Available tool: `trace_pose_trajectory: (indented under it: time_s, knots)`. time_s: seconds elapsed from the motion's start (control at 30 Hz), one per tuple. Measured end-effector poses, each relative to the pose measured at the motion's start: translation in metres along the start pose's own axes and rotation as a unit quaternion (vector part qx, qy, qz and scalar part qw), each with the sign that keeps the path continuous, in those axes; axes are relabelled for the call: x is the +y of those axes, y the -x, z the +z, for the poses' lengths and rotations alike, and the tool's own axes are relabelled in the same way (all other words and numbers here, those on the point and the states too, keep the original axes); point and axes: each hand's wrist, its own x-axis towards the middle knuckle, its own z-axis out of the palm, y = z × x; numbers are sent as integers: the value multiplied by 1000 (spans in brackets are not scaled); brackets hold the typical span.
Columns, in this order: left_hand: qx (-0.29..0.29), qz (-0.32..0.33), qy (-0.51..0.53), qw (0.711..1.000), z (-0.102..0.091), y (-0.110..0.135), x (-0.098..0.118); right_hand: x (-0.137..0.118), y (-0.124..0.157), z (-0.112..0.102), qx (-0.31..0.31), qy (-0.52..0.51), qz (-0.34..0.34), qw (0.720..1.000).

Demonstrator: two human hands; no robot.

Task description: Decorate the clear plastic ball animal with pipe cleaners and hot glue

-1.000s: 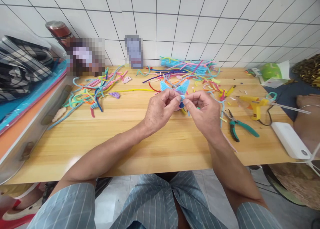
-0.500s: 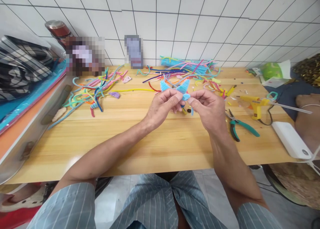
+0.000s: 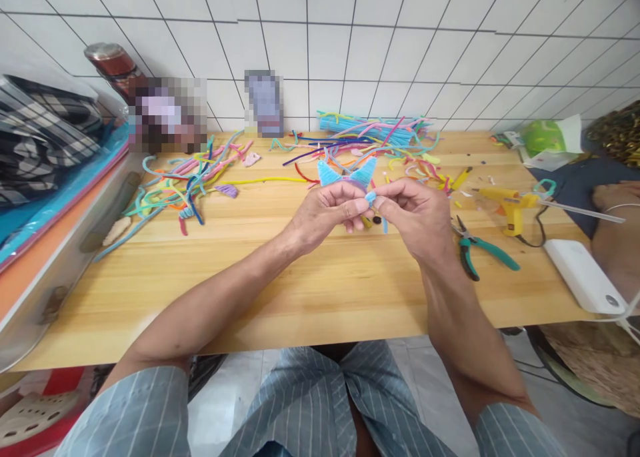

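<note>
A small light-blue piece of coiled pipe cleaner (image 3: 371, 197) sits between the fingertips of both hands. On its left, my left hand (image 3: 336, 207) pinches it between thumb and forefinger. My right hand (image 3: 413, 207) grips its other side, also in a pinch. A short light-blue pipe cleaner end (image 3: 385, 226) hangs below the right fingertips. Just beyond the left fingers stand two pointed blue pipe cleaner shapes (image 3: 364, 172); their lower part is hidden, and I cannot tell whether the left hand touches them.
Loose pipe cleaners (image 3: 200, 177) lie tangled at left, with a blue bundle (image 3: 370, 125) along the wall. Right of my hands are green-handled pliers (image 3: 493, 252), a yellow glue gun (image 3: 513, 210) and a white power bank (image 3: 583, 276). Another person's arm (image 3: 617, 220) rests at far right.
The small blue piece has turned between my fingertips and now shows a narrower side. My left fingers have shifted slightly; the right hand stays nearly still.
</note>
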Motion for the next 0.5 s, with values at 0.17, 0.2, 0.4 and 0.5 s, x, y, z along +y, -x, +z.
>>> trace_pose_trajectory:
  time_s: [0.17, 0.2, 0.4, 0.5]
  knots:
    - [9, 18, -15, 1000, 2, 1, 2, -1, 0, 0, 0, -14, 3, 1000]
    - [11, 23, -14, 1000, 3, 1, 2, -1, 0, 1, -2, -24, 5, 1000]
    - [24, 69, -10, 997, 8, 3, -3, 0, -3, 4, -16, -115, 55, 992]
    - [32, 93, -9, 995, 11, 4, -8, 0, -4, 4, -39, -142, 98, 984]
